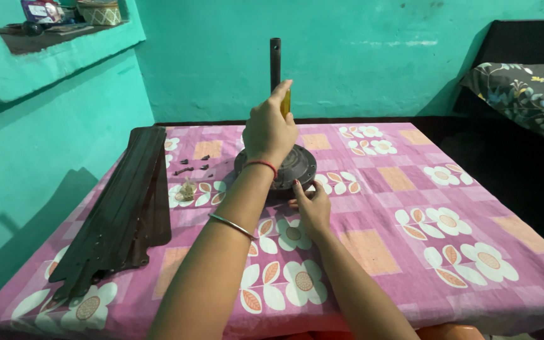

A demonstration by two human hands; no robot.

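Surroundings: fan blades (124, 201), dark brown, long and flat, lie stacked at 9 o'clock from the fan motor (284, 167); their glossy faces show small holes near the wide ends.
Small parts: dark screws (187, 167) lie scattered between blades and motor, with a crumpled pale scrap (187, 187) just below them.
Desk: a desk (410, 208) under a pink and purple checked cloth with white flower prints, soft and slightly wrinkled.
Walls: rough turquoise plaster; a recessed shelf (64, 34) at 10 o'clock holds a patterned pot and oddments too small to tell.
Bed: dark floral bedding (524, 94) at 2 o'clock, well apart from the work.
Motor: round, dark metal disc with ridged top, sitting near the desk's centre, a straight dark rod (275, 60) rising upright from its middle, with a hole near the tip.
Obstruction: the left forearm crosses over the motor's near side and hides much of its face.
Left hand (271, 129): grip closed around a yellow-handled tool (286, 101), held upright just beside the rod; its tip is hidden behind the hand. A red thread and a metal bangle circle the arm.
Right hand (313, 204): fingers spread lightly, fingertips (297, 184) touching the motor's rim at 5 o'clock, holding nothing.
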